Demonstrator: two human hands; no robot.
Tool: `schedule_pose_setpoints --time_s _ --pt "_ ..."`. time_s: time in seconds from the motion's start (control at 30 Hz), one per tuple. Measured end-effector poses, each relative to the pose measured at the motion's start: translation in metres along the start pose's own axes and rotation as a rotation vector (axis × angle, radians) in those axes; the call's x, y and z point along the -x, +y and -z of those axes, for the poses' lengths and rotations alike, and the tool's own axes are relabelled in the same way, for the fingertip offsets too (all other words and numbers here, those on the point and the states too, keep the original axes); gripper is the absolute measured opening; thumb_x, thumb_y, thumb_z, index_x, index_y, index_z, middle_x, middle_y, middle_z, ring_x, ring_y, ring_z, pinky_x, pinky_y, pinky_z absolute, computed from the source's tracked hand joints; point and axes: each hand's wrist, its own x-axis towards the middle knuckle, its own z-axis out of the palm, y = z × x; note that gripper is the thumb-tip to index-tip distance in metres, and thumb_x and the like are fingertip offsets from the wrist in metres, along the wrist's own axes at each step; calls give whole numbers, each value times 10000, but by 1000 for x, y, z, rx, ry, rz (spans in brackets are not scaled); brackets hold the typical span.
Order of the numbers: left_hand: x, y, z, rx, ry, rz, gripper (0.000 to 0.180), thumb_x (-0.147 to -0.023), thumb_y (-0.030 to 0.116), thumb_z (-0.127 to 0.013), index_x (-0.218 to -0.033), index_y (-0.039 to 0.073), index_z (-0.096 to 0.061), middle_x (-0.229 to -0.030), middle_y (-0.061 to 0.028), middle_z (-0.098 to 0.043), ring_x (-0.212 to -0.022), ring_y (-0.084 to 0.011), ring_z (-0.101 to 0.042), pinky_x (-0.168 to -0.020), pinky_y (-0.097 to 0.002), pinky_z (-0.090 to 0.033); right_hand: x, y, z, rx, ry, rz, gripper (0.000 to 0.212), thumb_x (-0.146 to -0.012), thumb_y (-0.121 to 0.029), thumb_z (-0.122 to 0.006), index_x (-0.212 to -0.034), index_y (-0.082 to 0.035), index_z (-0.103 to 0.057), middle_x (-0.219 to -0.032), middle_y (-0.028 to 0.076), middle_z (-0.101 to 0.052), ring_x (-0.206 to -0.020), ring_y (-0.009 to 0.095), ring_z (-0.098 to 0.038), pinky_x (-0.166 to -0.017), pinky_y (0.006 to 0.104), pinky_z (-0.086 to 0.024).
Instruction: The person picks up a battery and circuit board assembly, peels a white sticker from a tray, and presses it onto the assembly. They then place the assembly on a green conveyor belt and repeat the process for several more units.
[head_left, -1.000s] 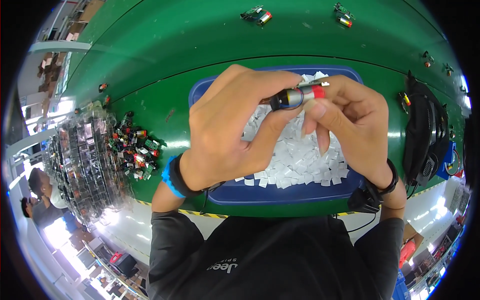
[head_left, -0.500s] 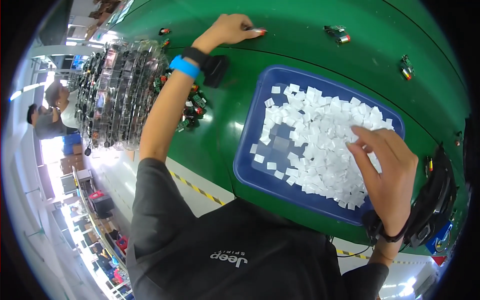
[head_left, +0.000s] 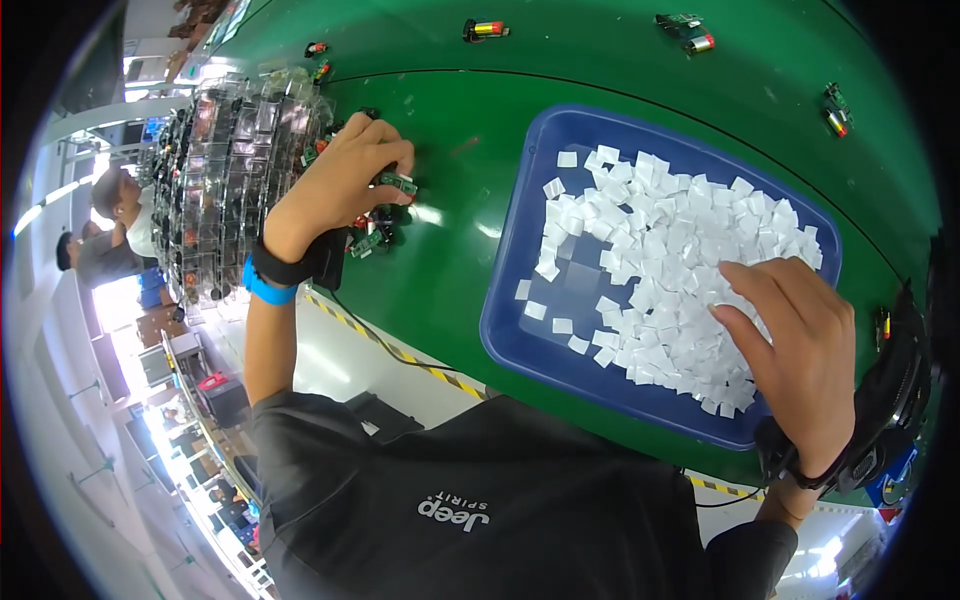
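At the left, my left hand curls over a pile of small green circuit boards with red parts. Between its thumb and forefinger is one green circuit board. My right hand hovers above the right part of a blue tray. Its thumb and forefinger are apart, and nothing shows between them. Many small white square pieces lie heaped in the tray beneath this hand.
Stacked clear plastic trays stand left of the pile. Along the far side of the green table lie a board with a battery, another battery assembly and a third. A black bag-like object sits at the right.
My left hand has let go of a battery assembly at the far side, moved back to the pile and gripped a circuit board. My right hand has stayed over the tray, its fingers slightly wider.
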Motion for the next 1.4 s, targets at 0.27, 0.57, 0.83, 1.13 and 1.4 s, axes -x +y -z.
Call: schedule_pose_setpoints --time_s 0.27,0.57,0.83,1.13,1.4 --pt "-50 121 33 629 236 -201 349 -774 23 -811 -1076 29 -637 -1007 -61 -720 -822 -141 -695 -658 -242 -547 -3 -18 3 -255 180 -55 350 -743 -33 -812 -1061 15 -675 -873 120 -671 -738 239 -656 -633 315 -507" --pt "-93 187 45 1166 87 -319 549 -711 7 -857 -1207 13 -620 -1033 -79 -728 -794 -114 -671 -597 -222 -552 0 -5 17 -591 221 -380 190 -871 -19 -742 -1033 31 -656 -871 80 -667 -696 114 -637 -616 238 -503" --pt "-97 181 42 1210 36 -326 568 -720 12 -842 -1242 0 -618 -1188 -98 -687 -895 -138 -640 -701 -252 -560 1 -1 17 -661 274 -328 153 -869 -16 -719 -1013 18 -682 -878 85 -675 -679 125 -639 -576 235 -496" --pt "-94 183 41 879 257 -447 438 -706 13 -813 -1128 61 -706 -1261 -136 -638 -1036 -215 -620 -817 -307 -512 1 15 13 245 405 301 379 -633 -21 -752 -1012 -14 -741 -894 109 -686 -677 211 -658 -559 264 -501" --pt "-111 175 26 352 815 -824 239 -729 0 -777 -954 60 -727 -1228 -178 -633 -1102 -255 -592 -824 -348 -522 -2 17 13 106 414 210 384 -628 17 -784 -1009 -15 -743 -884 102 -698 -681 205 -666 -554 262 -507"
